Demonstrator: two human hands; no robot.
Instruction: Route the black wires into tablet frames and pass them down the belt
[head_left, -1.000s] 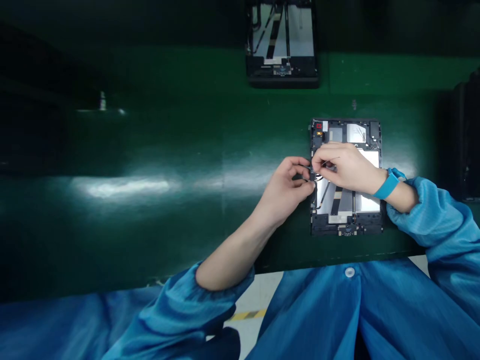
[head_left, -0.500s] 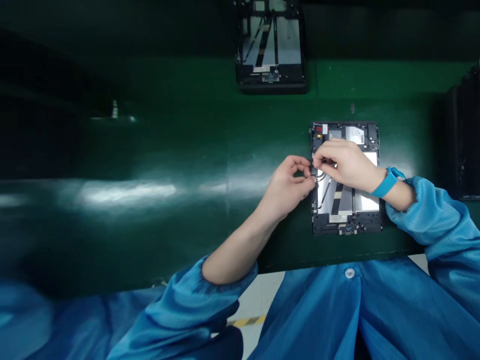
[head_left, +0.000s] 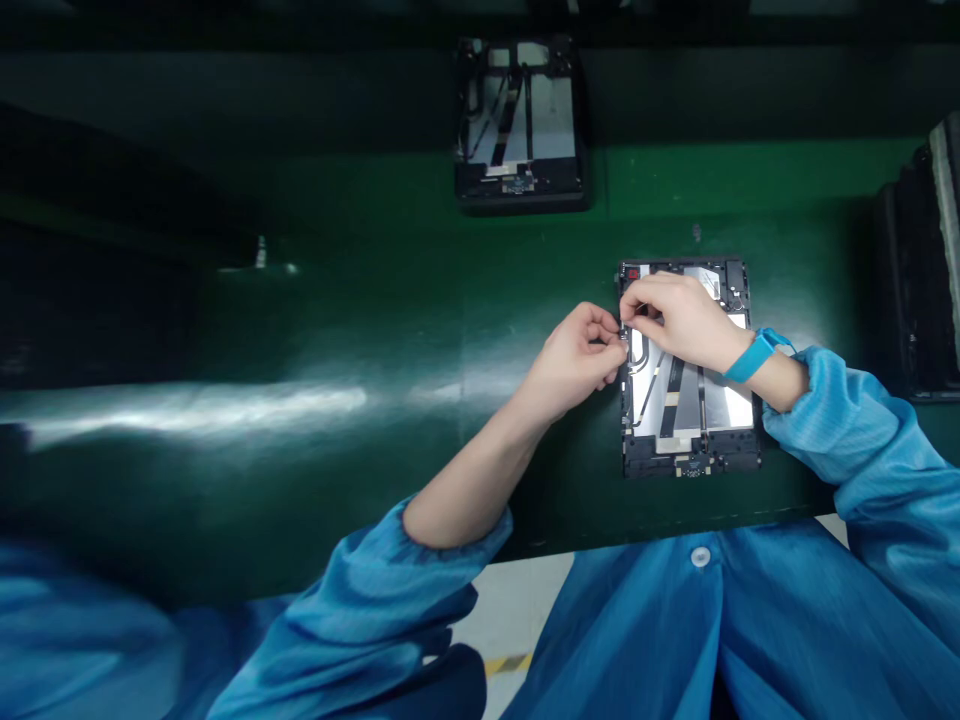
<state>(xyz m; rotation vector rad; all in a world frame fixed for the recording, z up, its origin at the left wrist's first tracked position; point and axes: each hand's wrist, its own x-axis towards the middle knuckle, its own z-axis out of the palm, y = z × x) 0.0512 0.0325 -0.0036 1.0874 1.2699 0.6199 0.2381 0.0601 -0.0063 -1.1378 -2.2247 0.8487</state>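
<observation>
In the head view, the person's left hand point(head_left: 574, 360) is half curled, thumb and fingertips drawn close together at the left edge of an opened tablet-like device point(head_left: 688, 398); whether it pinches a part there or only steadies the edge, I cannot tell. The right hand point(head_left: 686, 315) arches over the upper part of the same device, thumb and forefinger nearly meeting just beside the left fingertips, and anything between them is too small and covered to make out. The device lies flat beneath the right hand and to the right of the left one. Below the right hand its silver panel shows, crossed by dark ribbon cables point(head_left: 673, 395), with a small circuit board point(head_left: 694, 466) at the near end whose markings are too fine to read. Above the right fingers sits a red component point(head_left: 634, 273), partly covered by them. A blue wristband point(head_left: 750, 357) circles the right wrist. Beyond both hands, well apart, stands a second opened device point(head_left: 551, 130), dim, its details unreadable. Far right of the right hand, a dark stack point(head_left: 904, 290) is cut off by the picture's edge. Left of and nearer than the left hand, blurred blue fabric point(head_left: 75, 640) runs out of view.
</observation>
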